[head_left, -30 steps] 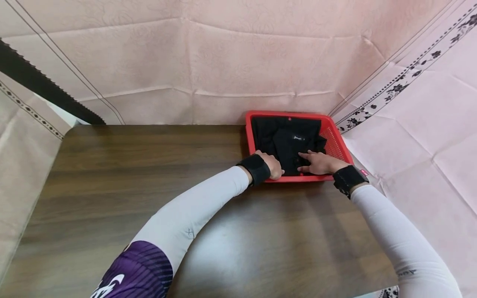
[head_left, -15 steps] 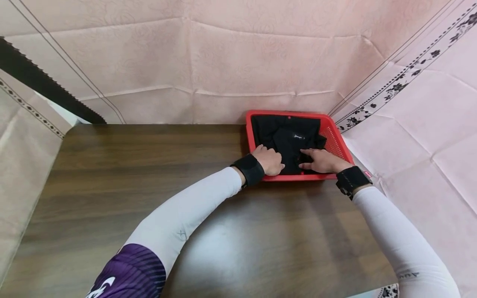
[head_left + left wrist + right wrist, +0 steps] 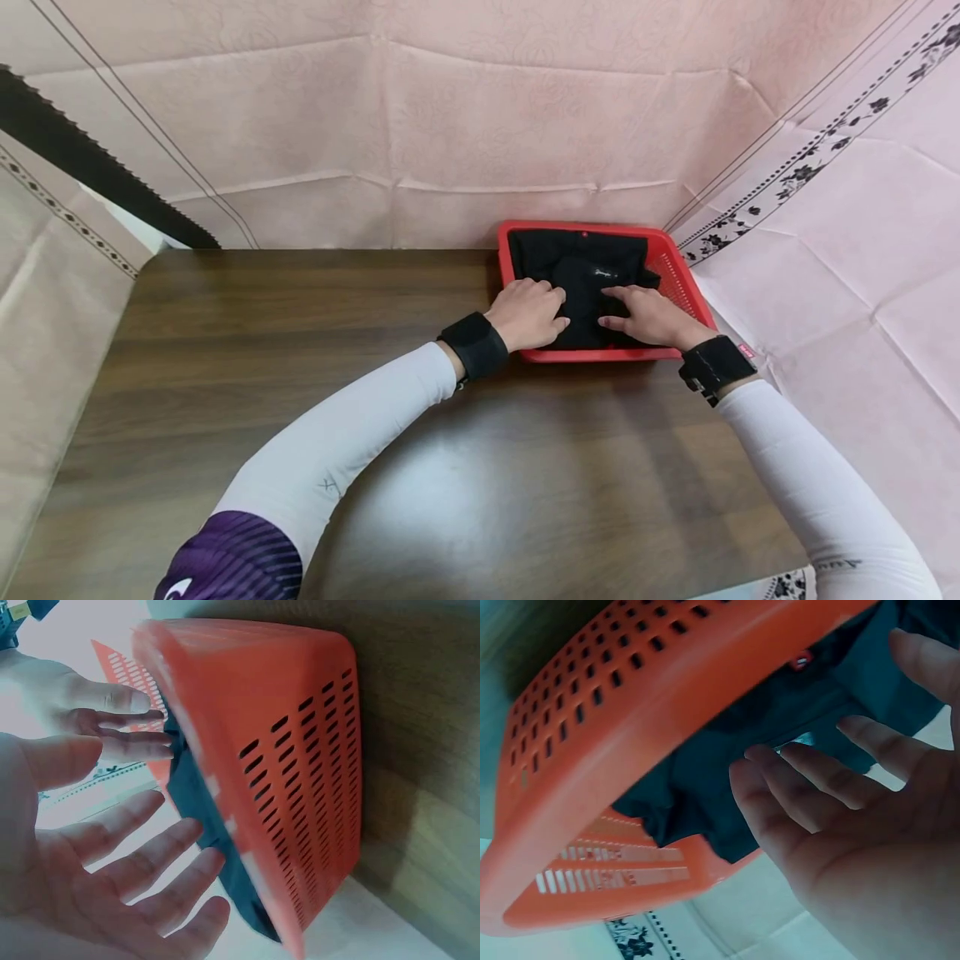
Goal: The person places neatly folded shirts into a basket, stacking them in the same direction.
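Observation:
A red plastic basket (image 3: 600,356) with slotted walls holds a folded black garment (image 3: 588,267) bearing small white lettering. My left hand (image 3: 527,314) is over the basket's left rim, its fingers extended and slightly bent; in the left wrist view the left hand (image 3: 142,877) is outside the basket, palm showing, holding nothing. My right hand (image 3: 651,317) lies over the garment's right part, fingers spread. In the right wrist view the right hand (image 3: 855,817) has loosely straight fingers close to the black cloth (image 3: 705,780); whether they press it I cannot tell.
The basket stands at the back right of a brown wood-grain table (image 3: 285,333). Pale pink patterned cloth (image 3: 450,125) hangs behind the table, and more hangs at its right. Black wristbands (image 3: 474,344) circle both wrists.
My left hand has lifted from the basket's front left rim and shifted left and away from me, its fingers now more extended. The right hand has barely moved; the garment stays in place.

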### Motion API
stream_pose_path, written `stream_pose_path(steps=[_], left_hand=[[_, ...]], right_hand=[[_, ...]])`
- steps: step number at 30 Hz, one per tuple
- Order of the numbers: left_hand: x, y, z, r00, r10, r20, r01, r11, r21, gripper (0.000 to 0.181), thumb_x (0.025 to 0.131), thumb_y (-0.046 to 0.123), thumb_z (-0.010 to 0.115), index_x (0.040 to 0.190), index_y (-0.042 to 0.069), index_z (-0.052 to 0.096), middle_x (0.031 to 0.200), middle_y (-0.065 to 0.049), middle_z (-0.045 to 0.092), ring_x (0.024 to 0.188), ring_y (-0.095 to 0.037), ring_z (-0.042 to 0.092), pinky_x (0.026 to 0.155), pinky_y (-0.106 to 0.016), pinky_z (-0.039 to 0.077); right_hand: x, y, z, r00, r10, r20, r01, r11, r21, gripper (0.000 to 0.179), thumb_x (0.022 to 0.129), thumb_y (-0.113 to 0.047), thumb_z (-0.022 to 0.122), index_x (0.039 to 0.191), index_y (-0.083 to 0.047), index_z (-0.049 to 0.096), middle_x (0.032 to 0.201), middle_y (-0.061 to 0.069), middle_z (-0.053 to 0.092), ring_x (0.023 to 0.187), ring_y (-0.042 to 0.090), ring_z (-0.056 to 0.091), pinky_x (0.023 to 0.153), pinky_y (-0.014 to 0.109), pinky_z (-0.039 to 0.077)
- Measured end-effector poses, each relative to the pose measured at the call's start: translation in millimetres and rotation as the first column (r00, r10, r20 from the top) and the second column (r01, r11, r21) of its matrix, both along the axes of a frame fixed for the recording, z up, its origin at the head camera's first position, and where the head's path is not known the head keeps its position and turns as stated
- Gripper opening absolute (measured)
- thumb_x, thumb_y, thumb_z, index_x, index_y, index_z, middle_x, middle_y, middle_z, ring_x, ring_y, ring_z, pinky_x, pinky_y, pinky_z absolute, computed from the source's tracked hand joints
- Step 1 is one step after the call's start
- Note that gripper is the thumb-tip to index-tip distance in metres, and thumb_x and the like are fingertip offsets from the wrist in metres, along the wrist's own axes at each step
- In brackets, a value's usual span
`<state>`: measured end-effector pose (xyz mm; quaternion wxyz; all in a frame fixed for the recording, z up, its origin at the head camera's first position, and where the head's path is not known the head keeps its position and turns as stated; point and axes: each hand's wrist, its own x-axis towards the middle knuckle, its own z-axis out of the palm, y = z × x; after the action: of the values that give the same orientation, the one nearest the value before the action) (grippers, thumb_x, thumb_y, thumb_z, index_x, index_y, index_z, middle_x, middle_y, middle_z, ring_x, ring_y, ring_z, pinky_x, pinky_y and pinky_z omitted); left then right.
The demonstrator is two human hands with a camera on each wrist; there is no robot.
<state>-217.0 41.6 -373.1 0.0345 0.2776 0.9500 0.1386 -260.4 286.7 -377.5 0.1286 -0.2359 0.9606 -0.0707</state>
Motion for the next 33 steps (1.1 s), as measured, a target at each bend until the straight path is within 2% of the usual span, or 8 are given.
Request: stream_pose_path(steps=[6, 15, 21, 28, 33], left_hand=[[10.5, -15.2, 8.7, 1.000, -0.003, -0.023, 0.003, 1.000, -0.002, 0.048, 0.098, 0.042, 0.049, 0.135, 0.012, 0.058, 0.131, -0.008, 0.061, 0.115, -0.023, 0.054, 0.104, -0.038, 0.042], [31.4, -51.1, 17.5, 0.998, 0.021, -0.054, -0.019, 0.999, 0.034, 0.049, 0.097, 0.042, 0.053, 0.135, 0.012, 0.058, 0.135, -0.009, 0.059, 0.117, -0.023, 0.055, 0.104, -0.038, 0.044], [40.5, -84.5, 13.6, 0.993, 0.064, -0.098, -0.054, 0.993, 0.101, 0.052, 0.096, 0.040, 0.055, 0.137, 0.008, 0.055, 0.136, -0.012, 0.058, 0.120, -0.026, 0.054, 0.104, -0.040, 0.044], [47.6, -116.9, 4.6, 0.988, 0.135, -0.079, -0.125, 0.985, 0.117, 0.053, 0.095, 0.041, 0.056, 0.137, 0.008, 0.055, 0.138, -0.014, 0.056, 0.123, -0.029, 0.053, 0.103, -0.045, 0.046], [55.7, -131.6, 2.1, 0.985, 0.158, -0.077, -0.146, 0.980, 0.137, 0.052, 0.095, 0.040, 0.057, 0.135, 0.007, 0.057, 0.137, -0.016, 0.057, 0.123, -0.030, 0.054, 0.101, -0.046, 0.047]], right_hand=[[10.4, -14, 9.3, 0.999, 0.012, -0.034, -0.013, 0.999, -0.046, 0.062, 0.092, -0.034, 0.064, 0.141, 0.002, 0.050, 0.139, 0.027, 0.052, 0.128, 0.040, 0.047, 0.107, 0.057, 0.037], [29.5, -31, 17.8, 0.994, 0.035, -0.101, -0.044, 0.995, -0.090, 0.062, 0.091, -0.036, 0.065, 0.141, -0.003, 0.051, 0.140, 0.023, 0.052, 0.129, 0.035, 0.048, 0.105, 0.055, 0.041], [41.2, -37, 20.5, 0.990, 0.065, -0.123, -0.082, 0.986, -0.144, 0.062, 0.090, -0.036, 0.066, 0.141, -0.004, 0.052, 0.139, 0.020, 0.054, 0.128, 0.032, 0.050, 0.104, 0.054, 0.043], [49.3, -36, 20.6, 0.989, 0.097, -0.112, -0.116, 0.977, -0.177, 0.062, 0.091, -0.039, 0.064, 0.141, -0.004, 0.052, 0.138, 0.019, 0.055, 0.127, 0.032, 0.051, 0.103, 0.054, 0.044], [56.4, -38, 18.8, 0.989, 0.109, -0.099, -0.127, 0.972, -0.200, 0.061, 0.091, -0.039, 0.064, 0.141, -0.007, 0.052, 0.137, 0.016, 0.056, 0.125, 0.029, 0.052, 0.102, 0.052, 0.045]])
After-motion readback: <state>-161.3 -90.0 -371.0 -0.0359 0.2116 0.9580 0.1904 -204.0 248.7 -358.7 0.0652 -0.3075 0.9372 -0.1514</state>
